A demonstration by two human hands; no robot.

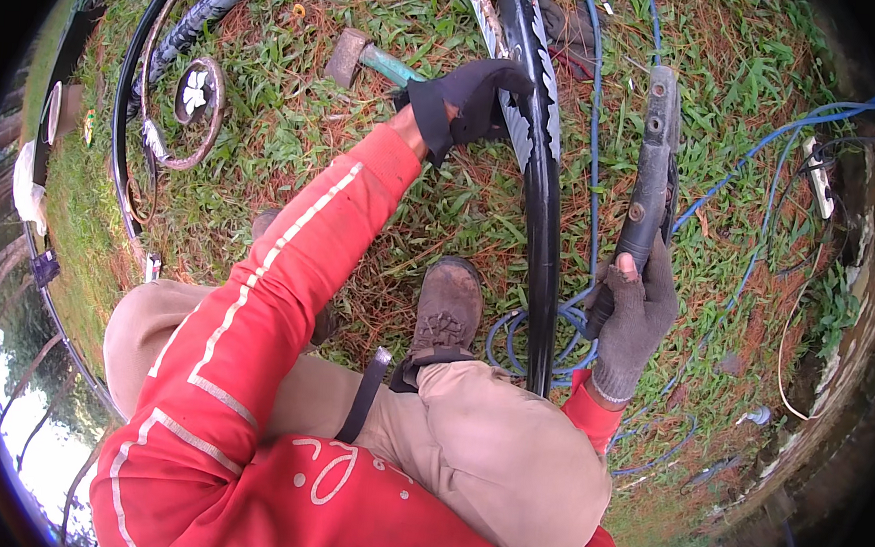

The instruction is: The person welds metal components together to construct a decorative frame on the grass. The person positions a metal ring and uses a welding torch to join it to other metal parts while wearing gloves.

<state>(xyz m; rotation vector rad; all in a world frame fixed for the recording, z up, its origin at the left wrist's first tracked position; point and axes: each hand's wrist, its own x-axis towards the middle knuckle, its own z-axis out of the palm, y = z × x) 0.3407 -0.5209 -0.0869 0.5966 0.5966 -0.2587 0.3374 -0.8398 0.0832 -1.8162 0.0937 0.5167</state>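
A black metal bar (543, 240) with silvery, jagged leaf-shaped metal pieces (519, 128) runs down the middle. My left hand (473, 100), in a dark glove, is closed around the bar's upper part beside the leaf pieces. In my right hand (638, 321), in a grey knitted glove with the thumb tip bare, is a long dark tool (651, 156) with several screws along its body. My fingers wrap its lower end, and its exact kind does not show. A hammer (348, 55) with a teal handle lies in the grass by my left hand.
Blue cable (597, 163) runs beside the bar and coils near its lower end. Curled metal scrollwork (199, 109) stands at the left. A white power strip (819, 179) lies at the far right. My boot (450, 299) rests on the grass.
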